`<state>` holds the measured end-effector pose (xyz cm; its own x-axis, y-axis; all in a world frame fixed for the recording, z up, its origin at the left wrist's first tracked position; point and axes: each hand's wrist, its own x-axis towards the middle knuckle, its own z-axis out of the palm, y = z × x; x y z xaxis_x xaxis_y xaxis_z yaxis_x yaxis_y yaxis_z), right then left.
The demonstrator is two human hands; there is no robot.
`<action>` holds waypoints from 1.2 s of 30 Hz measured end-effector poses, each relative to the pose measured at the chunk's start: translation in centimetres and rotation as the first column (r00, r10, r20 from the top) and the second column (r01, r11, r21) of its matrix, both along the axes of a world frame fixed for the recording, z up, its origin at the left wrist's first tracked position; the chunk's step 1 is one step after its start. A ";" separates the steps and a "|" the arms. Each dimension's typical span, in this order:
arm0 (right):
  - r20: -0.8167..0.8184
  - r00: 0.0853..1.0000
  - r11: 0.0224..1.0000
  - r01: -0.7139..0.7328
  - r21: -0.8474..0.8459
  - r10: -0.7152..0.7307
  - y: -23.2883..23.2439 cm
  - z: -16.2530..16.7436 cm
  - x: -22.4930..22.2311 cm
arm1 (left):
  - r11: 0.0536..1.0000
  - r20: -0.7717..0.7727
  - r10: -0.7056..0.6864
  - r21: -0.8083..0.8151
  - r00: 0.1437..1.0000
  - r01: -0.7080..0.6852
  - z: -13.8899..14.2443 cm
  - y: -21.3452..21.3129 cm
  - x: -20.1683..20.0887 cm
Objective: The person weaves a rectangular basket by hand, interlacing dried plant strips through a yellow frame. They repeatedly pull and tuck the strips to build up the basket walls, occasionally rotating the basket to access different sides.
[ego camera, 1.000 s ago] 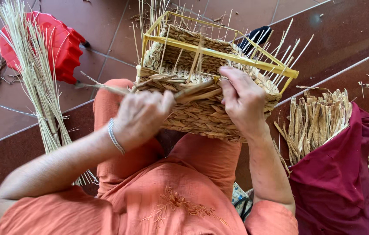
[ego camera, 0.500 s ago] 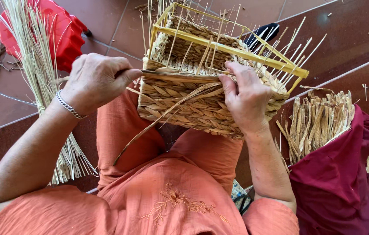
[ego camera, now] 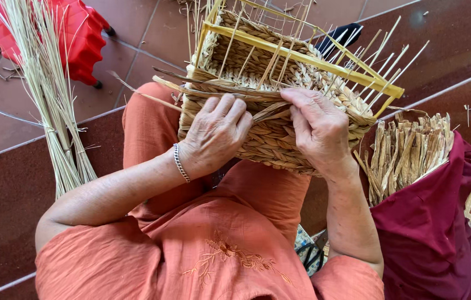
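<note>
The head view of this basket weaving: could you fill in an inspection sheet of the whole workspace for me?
Surface: red-brown tiled floor; the work rests on the person's orange-clothed lap.
Job's things: half-woven straw basket on a yellow rectangular frame, thin upright stakes sticking out.
Clutter: bundle of pale straw stalks; pile of flat dried strips on dark red cloth.
Grips: left hand and right hand both press the basket's woven side.
Cables: nothing seen.
Surroundings: red plastic stool behind.
</note>
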<state>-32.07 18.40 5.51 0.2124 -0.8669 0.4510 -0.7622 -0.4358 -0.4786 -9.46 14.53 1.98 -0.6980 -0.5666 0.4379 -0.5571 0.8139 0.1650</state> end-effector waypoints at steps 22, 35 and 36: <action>0.250 0.965 0.987 0.039 0.157 -0.078 -1.4 -0.5 0.0 | 0.986 -0.153 0.040 0.163 0.987 -0.015 1.7 -3.9 -3.8; 0.208 0.970 0.992 0.116 0.052 -0.125 -2.4 -1.4 0.8 | 0.587 -0.766 0.314 0.621 0.561 0.520 -1.2 0.7 -1.5; 0.204 0.970 0.990 0.125 0.060 -0.135 -2.5 -1.4 0.9 | 0.652 -0.765 0.243 0.584 0.597 0.483 -1.3 1.5 -1.3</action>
